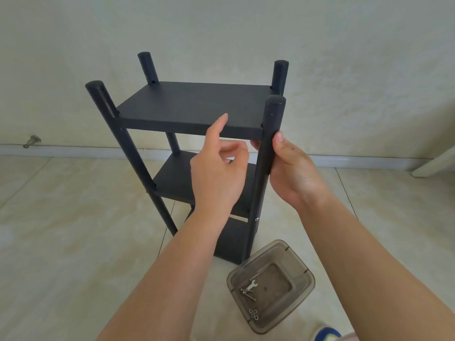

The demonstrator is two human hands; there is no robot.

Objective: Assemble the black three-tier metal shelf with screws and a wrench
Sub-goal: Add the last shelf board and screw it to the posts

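The shelf (194,104) stood upright on the floor (61,242). The right hand (293,168) grasped the near right post (269,134), likely to steady it; the left hand (219,168), holding nothing, touched the top tier's edge with its forefinger, probably aligning a hole. Wrench (251,286) and screws (248,293) lay in the tray (298,308) nearby

No readable text, label, brand, number or sign shows on anything here.
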